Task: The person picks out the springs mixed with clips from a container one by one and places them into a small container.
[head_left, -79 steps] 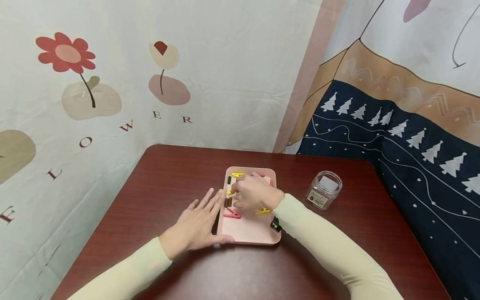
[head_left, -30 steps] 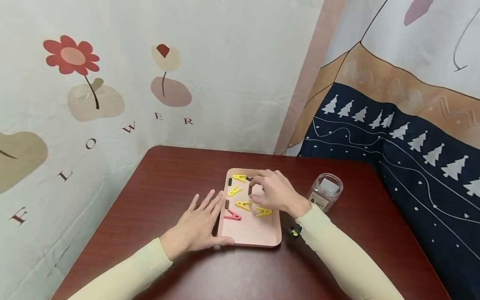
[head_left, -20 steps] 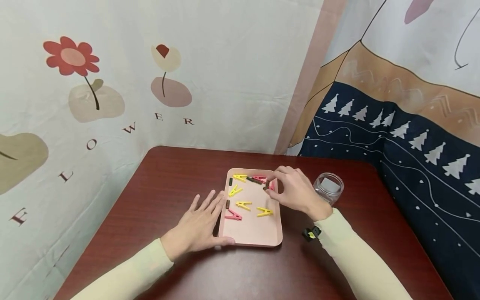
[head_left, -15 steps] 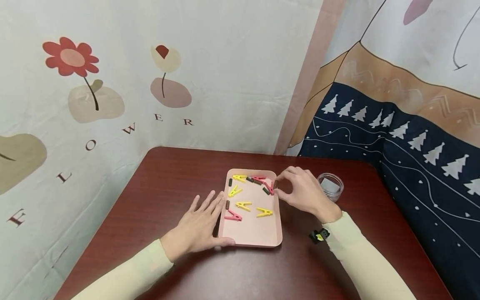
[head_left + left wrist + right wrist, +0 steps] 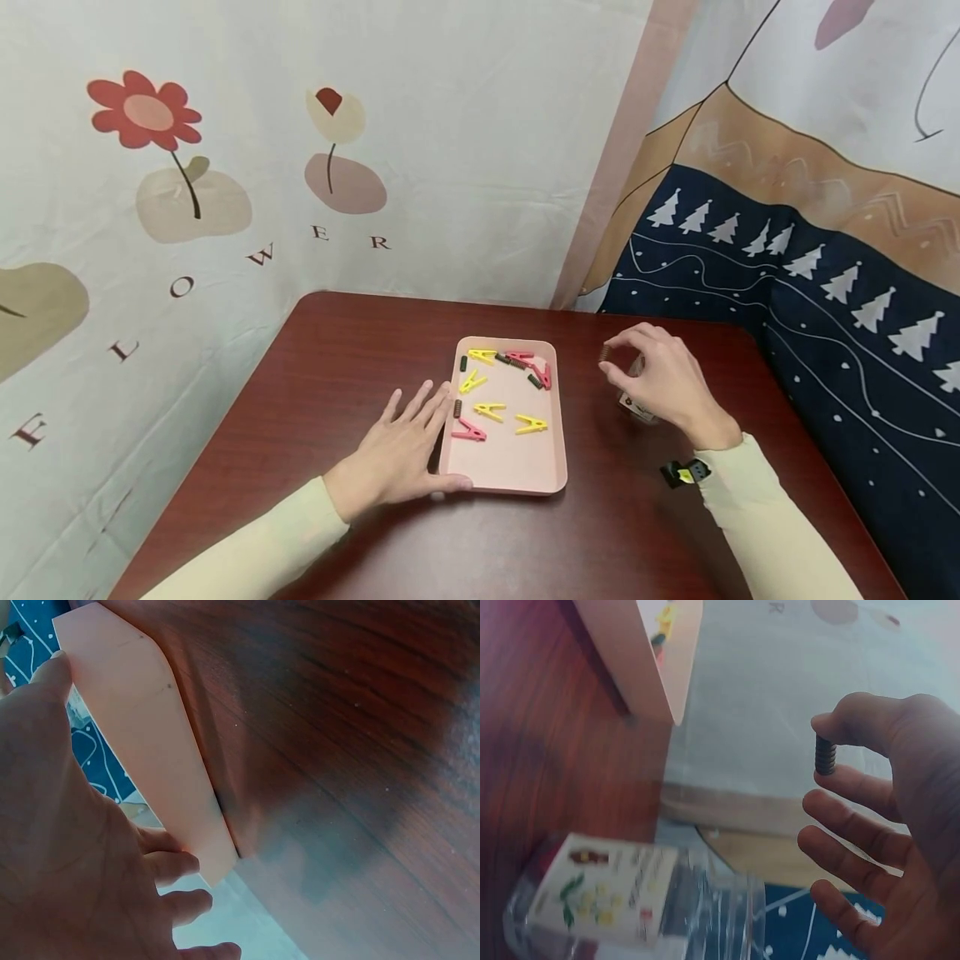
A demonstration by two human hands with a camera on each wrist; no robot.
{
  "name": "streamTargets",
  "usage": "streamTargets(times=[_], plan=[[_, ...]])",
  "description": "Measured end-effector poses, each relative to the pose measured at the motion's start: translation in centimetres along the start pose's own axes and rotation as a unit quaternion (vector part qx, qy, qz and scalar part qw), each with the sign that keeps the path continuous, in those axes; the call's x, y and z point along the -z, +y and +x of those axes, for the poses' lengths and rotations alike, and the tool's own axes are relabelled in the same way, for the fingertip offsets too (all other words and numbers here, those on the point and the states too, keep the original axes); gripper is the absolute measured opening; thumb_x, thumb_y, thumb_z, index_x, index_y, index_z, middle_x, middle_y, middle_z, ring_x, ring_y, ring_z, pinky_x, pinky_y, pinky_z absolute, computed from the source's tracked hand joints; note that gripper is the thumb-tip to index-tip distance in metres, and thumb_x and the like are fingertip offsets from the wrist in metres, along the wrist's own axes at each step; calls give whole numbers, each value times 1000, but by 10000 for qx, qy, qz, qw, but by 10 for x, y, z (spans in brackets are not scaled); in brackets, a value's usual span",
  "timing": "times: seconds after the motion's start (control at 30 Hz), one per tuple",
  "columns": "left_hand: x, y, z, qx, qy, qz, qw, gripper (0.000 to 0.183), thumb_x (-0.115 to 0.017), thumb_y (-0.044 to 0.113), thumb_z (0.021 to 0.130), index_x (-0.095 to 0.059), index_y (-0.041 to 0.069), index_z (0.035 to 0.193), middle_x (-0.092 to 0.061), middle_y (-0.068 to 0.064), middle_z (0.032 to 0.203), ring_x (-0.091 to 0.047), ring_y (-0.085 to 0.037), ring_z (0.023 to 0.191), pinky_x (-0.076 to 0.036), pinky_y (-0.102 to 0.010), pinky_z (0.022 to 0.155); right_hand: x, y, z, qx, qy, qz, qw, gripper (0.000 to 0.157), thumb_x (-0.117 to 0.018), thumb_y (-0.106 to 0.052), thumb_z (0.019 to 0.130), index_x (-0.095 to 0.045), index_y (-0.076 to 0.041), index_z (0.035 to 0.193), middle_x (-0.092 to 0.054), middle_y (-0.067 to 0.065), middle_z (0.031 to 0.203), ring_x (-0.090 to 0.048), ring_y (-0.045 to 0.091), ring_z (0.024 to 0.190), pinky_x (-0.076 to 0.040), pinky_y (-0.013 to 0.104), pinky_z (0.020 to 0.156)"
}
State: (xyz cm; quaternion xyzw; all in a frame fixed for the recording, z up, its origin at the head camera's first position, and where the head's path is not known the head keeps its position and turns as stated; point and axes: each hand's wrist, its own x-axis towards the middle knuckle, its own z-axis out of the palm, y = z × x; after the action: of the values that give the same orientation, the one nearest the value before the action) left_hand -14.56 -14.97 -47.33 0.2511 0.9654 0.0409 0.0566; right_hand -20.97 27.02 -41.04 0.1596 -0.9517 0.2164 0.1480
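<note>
My right hand [image 5: 671,379] pinches a small brown ribbed cylinder [image 5: 825,755] between thumb and index finger, with the other fingers loosely bent. It is to the right of the tray and overlaps a clear glass jar [image 5: 712,907] with a printed label, mostly hidden behind the hand in the head view. My left hand [image 5: 397,454] lies with straight, spread fingers against the left wall of a pink tray [image 5: 502,467], its thumb at the near corner. Inside the tray are several yellow clips [image 5: 531,424], pink clips [image 5: 469,430] and dark green ribbed cylinders [image 5: 535,381], plus another brown ribbed cylinder [image 5: 457,408].
Tray and jar stand on a dark red-brown table [image 5: 360,350] with rounded far corners. A pale flower-print cloth [image 5: 465,167] hangs behind it, and a navy cloth with white trees [image 5: 697,267] hangs at the right.
My right hand has taken one of two brown cylinders from the tray's left side and carried it right, past the tray's edge to the jar. My left hand has stayed at the tray.
</note>
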Motion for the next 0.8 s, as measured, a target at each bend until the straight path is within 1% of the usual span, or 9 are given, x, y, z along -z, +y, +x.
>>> streamTargets(times=[0.07,0.13,0.3,0.47,0.57,0.7,0.77,0.8], plan=[[0,0,0,0,-3,9,10000,133,-63,97,95,-29,6,185,-25,-13,196,-23,-42,183,-22,-76,144,5,6,-3,-24,125,27,9999,32,-91,-27,101,-85,-15,129,-80,15,136,-70,38,112,-61,66,98],[0,0,0,-4,-13,33,10000,132,-63,97,95,-29,6,185,-25,-13,196,-23,-42,183,-23,-76,144,10,12,-5,-71,221,30,9997,32,-91,-28,101,-85,-15,130,-80,16,136,-70,40,117,-62,69,99],[0,0,0,-22,12,102,9999,132,-63,97,95,-30,6,185,-25,-14,196,-25,-43,183,-25,-77,144,17,28,-12,-287,361,79,9989,29,-90,-29,102,-86,-16,128,-79,14,134,-71,40,120,-65,71,97],[-1,1,0,-27,63,117,9999,132,-63,97,95,-31,5,185,-26,-15,195,-26,-43,182,-26,-77,143,20,42,-18,-447,498,145,9977,32,-91,-27,101,-85,-14,130,-78,16,135,-71,41,121,-63,72,100],[-1,1,0,-15,62,113,9999,132,-63,97,95,-30,5,185,-26,-15,195,-26,-43,182,-26,-76,143,21,49,-20,-386,574,169,9975,34,-91,-24,100,-85,-10,130,-79,19,133,-72,43,120,-63,71,101],[-1,1,0,-6,33,105,9999,132,-64,96,95,-30,5,184,-26,-15,196,-25,-43,182,-25,-76,144,19,57,-22,-316,583,197,9976,35,-91,-22,100,-84,-7,130,-80,21,131,-74,43,119,-63,67,102],[-1,1,0,-1,19,110,9999,132,-64,96,95,-30,5,184,-25,-15,196,-25,-43,183,-25,-76,144,18,60,-23,-303,559,182,9978,35,-91,-22,100,-84,-7,130,-81,21,131,-75,42,119,-64,62,101],[-1,1,0,-1,19,107,9999,132,-64,96,95,-30,5,184,-25,-15,196,-25,-43,183,-25,-76,144,18,61,-24,-301,553,164,9979,35,-91,-22,100,-84,-7,131,-81,21,131,-75,41,119,-64,57,100]])
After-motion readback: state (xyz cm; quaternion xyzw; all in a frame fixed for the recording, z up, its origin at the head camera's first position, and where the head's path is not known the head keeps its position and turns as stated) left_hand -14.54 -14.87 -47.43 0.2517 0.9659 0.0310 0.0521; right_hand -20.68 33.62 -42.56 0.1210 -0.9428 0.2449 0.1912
